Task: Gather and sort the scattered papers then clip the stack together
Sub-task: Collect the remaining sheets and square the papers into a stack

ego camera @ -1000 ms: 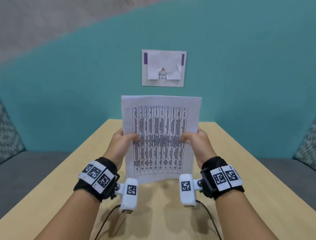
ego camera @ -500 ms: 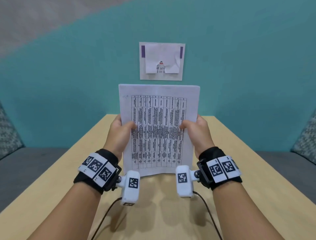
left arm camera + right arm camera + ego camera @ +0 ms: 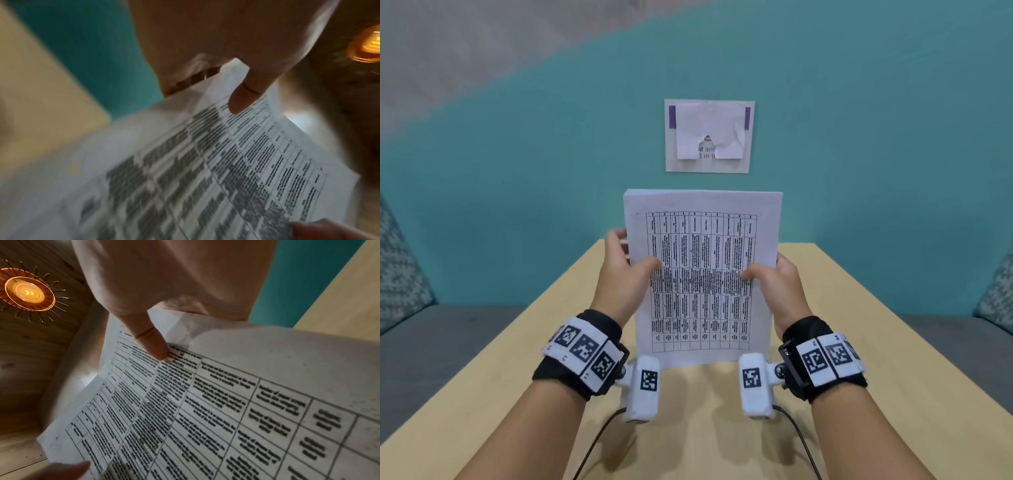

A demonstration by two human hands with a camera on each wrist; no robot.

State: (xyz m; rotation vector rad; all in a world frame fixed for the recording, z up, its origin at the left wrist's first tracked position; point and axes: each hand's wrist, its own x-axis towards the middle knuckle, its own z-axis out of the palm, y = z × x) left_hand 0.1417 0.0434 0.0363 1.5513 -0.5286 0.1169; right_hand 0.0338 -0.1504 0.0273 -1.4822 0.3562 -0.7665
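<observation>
A stack of white papers (image 3: 702, 274) with a printed table on the front sheet stands upright above the wooden table (image 3: 859, 342); its lower edge is at or just above the tabletop. My left hand (image 3: 625, 270) holds its left edge, thumb on the front, fingers behind. My right hand (image 3: 774, 277) holds the right edge the same way. The left wrist view shows the stack of papers (image 3: 226, 162) under my left thumb (image 3: 242, 95). In the right wrist view my right thumb (image 3: 152, 340) presses on the printed sheet (image 3: 226, 402). No clip is in view.
A paper notice (image 3: 709, 136) is fixed to the teal wall behind the table. Grey benches with patterned cushions (image 3: 400, 267) flank the table on both sides. Two camera cables (image 3: 599, 442) trail over the near tabletop.
The stack has stayed upright between both hands, sitting slightly higher over the table. My left fingers now show spread past the left edge of the stack.
</observation>
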